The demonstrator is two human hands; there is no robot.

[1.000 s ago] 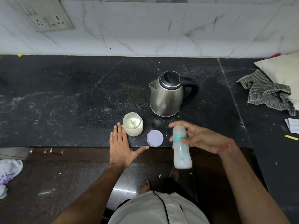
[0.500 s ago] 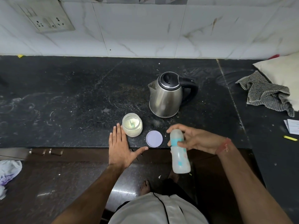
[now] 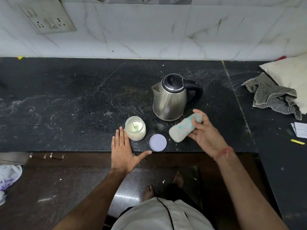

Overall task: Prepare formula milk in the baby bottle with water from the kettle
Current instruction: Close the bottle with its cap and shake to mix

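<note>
My right hand (image 3: 206,133) grips the baby bottle (image 3: 182,128), which is blurred and tilted almost flat above the counter, its capped top toward the kettle and its base toward the lid. The steel kettle (image 3: 169,98), lid closed and black handle to the right, stands just behind the bottle. An open glass jar of pale formula powder (image 3: 135,128) with a scoop inside sits left of the bottle. The jar's round lilac lid (image 3: 158,142) lies flat at the counter's front edge. My left hand (image 3: 122,151) rests flat, fingers spread, on the counter edge beside the jar.
A black stone counter (image 3: 66,105) runs along a white tiled wall with a socket panel (image 3: 48,15). At the right lie a checked cloth (image 3: 272,95), a pale cushion (image 3: 289,70), papers (image 3: 300,129) and a yellow strip (image 3: 297,141). Bare feet (image 3: 149,191) stand on the dark floor below.
The bottle has swung from hanging near upright below the counter edge to lying tilted above the counter, blurred by motion. My left hand has stayed put.
</note>
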